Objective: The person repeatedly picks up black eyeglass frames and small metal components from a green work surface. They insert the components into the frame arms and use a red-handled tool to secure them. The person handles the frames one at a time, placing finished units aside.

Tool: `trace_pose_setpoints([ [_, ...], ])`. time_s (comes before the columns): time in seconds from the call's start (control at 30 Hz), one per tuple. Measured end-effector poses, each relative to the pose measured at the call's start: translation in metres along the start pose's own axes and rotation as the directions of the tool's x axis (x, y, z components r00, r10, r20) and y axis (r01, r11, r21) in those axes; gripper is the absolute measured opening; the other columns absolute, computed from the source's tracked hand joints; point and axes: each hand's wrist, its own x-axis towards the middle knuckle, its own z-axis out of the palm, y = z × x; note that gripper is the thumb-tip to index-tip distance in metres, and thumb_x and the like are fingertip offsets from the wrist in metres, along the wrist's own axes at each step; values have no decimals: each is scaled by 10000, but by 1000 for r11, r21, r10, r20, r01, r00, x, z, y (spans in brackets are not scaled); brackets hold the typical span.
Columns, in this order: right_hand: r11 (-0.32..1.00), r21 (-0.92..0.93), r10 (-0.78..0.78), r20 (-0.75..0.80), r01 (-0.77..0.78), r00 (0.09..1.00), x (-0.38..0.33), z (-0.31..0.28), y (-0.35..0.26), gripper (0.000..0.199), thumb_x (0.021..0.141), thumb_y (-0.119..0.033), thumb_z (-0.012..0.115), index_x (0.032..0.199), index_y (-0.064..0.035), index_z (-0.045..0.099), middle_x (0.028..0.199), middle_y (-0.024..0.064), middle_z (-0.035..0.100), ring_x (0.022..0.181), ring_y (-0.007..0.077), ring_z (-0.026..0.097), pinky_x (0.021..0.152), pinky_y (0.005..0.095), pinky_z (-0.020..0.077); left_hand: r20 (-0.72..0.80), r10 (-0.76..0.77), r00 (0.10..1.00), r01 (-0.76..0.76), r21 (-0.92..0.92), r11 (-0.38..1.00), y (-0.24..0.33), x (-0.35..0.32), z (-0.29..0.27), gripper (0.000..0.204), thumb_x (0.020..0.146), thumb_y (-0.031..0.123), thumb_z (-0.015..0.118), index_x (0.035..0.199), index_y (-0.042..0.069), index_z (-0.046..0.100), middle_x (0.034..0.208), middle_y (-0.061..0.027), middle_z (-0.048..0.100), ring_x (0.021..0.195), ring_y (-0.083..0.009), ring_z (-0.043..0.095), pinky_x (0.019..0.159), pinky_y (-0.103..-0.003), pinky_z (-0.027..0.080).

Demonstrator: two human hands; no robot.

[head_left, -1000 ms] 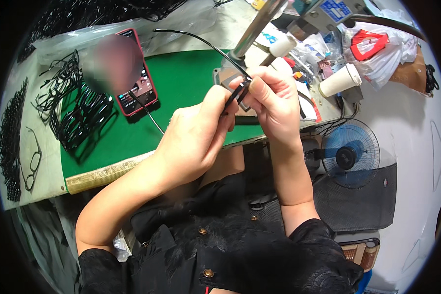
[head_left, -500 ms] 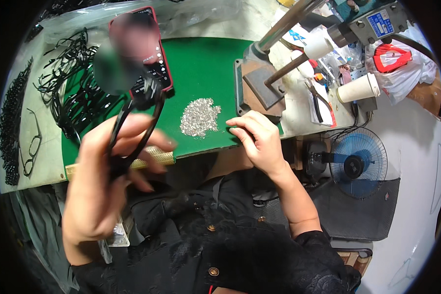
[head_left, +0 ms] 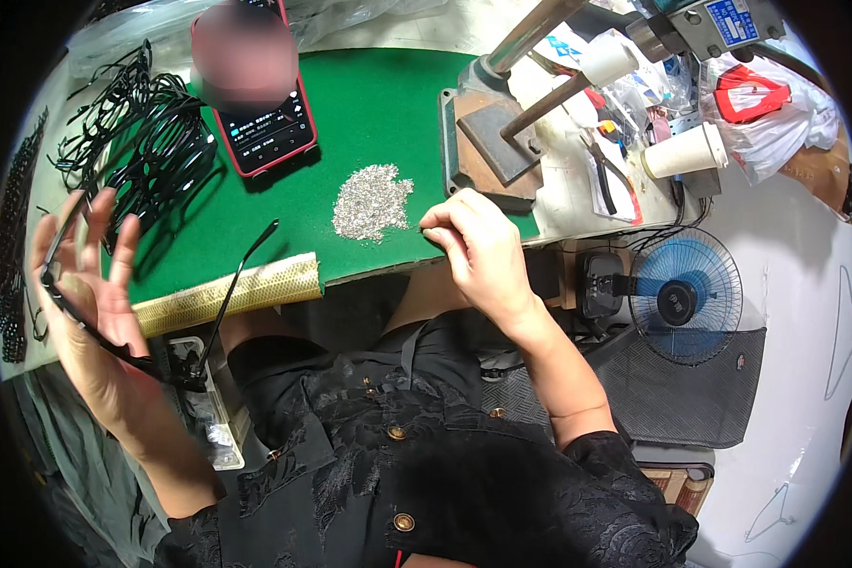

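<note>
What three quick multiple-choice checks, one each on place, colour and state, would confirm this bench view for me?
1. Where does the pile of small silver parts lie?
A. on the green mat
B. in the paper cup
C. on the floor

2. What colour is the phone's case?
A. blue
B. red
C. white

3. What is the left hand doing?
A. resting flat on the mat
B. holding a black eyeglass frame off the mat
C. gripping the fan

Answers: 1 A, the pile sits on the mat beside the right hand. 2 B, a red rim runs round the phone. 3 B, the frame lies across the raised palm, one temple pointing toward the mat.
</note>
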Motion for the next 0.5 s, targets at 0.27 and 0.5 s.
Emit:
trace_pose_setpoints([
  [0.27, 998, -56, -22, 13, 22, 1000, -1, 1, -1, 120, 758, 59, 628, 852, -9, 599, 776, 105, 565, 752, 269, 583, 662, 343, 468, 510, -180, 841, 419, -404, 813, 29, -37, 46, 357, 949, 318, 425, 662, 134, 318, 418, -5, 386, 359, -170, 422, 831, -469, 519],
  [0.5, 1000, 16, 6, -21, -6, 1000, 2, 4, -4, 120, 772, 51, 629, 874, -9, 609, 771, 101, 564, 697, 259, 581, 628, 328, 469, 590, -263, 763, 491, -264, 830, 35, -35, 49, 280, 807, 236, 614, 850, 71, 393, 708, -39, 395, 569, -97, 410, 644, -360, 597],
])
